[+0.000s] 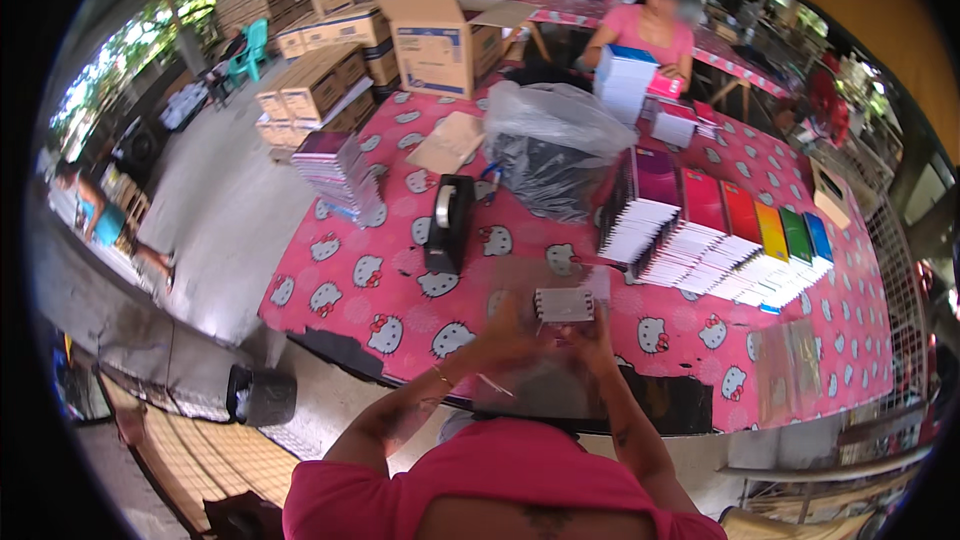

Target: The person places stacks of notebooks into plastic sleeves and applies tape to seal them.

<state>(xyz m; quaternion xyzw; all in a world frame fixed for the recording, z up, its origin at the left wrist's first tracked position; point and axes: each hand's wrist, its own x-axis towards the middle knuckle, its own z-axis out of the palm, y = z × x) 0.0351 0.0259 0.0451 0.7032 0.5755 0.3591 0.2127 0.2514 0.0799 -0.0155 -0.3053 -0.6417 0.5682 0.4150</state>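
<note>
At the table's near edge, between my hands, is a small stack of spiral notebooks [563, 304], white page edges and dark binding loops showing. My right hand [592, 345] grips it from the right side and below. On the left, my left hand [503, 333] is smeared by motion close to the stack, its fingers unclear. Clear plastic [520, 275] lies under and around the notebooks. A black tape dispenser [449, 225] stands beyond my left hand. To the right, rows of spiral notebooks [700, 240] have purple, pink, red, yellow, green and blue covers.
A grey plastic bag [550, 145] bulges mid-table beside a brown cardboard piece [447, 142]. Wrapped purple notebooks [338, 175] are stacked at the left edge. Clear plastic sleeves [788, 370] lie at the near right. Cartons [430, 50] stand beyond; a co-worker [655, 30] sits across the table.
</note>
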